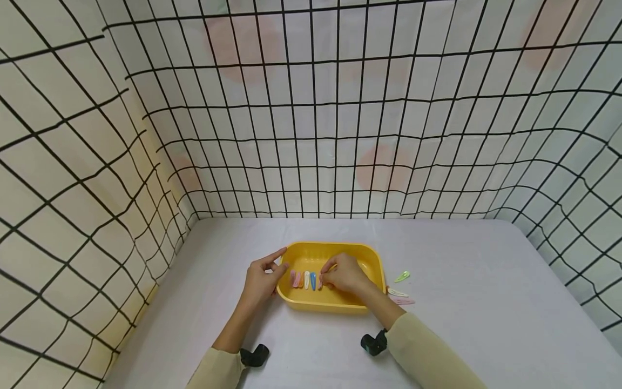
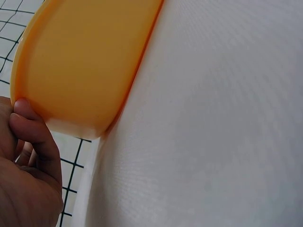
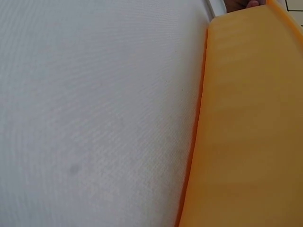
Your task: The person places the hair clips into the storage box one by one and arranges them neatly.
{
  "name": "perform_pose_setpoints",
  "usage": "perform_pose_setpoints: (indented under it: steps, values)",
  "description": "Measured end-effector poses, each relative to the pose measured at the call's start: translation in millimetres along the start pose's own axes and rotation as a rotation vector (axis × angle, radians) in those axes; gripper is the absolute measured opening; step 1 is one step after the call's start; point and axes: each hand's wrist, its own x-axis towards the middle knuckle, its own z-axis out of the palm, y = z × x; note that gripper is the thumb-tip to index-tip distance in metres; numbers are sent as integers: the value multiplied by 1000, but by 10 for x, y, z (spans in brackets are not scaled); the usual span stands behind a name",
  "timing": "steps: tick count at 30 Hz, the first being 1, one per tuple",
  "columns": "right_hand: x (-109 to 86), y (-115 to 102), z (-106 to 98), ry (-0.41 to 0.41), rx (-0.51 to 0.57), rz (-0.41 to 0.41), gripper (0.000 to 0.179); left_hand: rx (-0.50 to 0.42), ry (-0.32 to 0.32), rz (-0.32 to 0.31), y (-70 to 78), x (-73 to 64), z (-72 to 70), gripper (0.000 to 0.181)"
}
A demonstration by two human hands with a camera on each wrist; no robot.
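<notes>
A yellow plastic tray [image 1: 335, 309] sits on the table, its outer wall filling much of both wrist views. At its left end my left hand [image 1: 261, 280] holds the rim, thumb over the edge; in the left wrist view, curled fingers [image 2: 35, 125] meet the tray's corner. Inside, a row of snap hair clips stands side by side: pinkish ones, an orange one [image 1: 301, 280], a white one [image 1: 307, 280] and a blue one [image 1: 313, 281]. My right hand [image 1: 346, 274] reaches over the tray and pinches a pink hair clip [image 1: 319, 282] at the row's right end. The right wrist view hides that hand.
Right of the tray, a green hair clip [image 1: 402, 276], a whitish hair clip [image 1: 397, 293] and a pink hair clip [image 1: 404, 301] lie on the white-covered table [image 1: 466, 302]. Black grid netting [image 1: 335, 135] before pale cloth surrounds the back and sides.
</notes>
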Motion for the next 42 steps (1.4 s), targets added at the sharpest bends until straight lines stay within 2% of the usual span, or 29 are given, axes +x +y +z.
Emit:
perform_pose_setpoints:
  steps: [16, 22, 30, 37, 42]
  values:
    - [-52, -22, -49, 22, -5, 5, 9, 10, 0, 1, 16, 9, 29, 44]
    - [-47, -4, -108, 63, 16, 21, 17, 13, 1, 0, 30, 15, 29, 43]
    - [-141, -57, -338, 52, 154, 14, 31, 15, -2, -8, 37, -3, 14, 44]
    - [-317, 0, -601, 50, 159, -53, 35, 4, 12, -17, 12, -30, 3, 42]
    - [-430, 76, -779, 79, 157, -76, 36, 4, 13, -16, 23, -22, 2, 42]
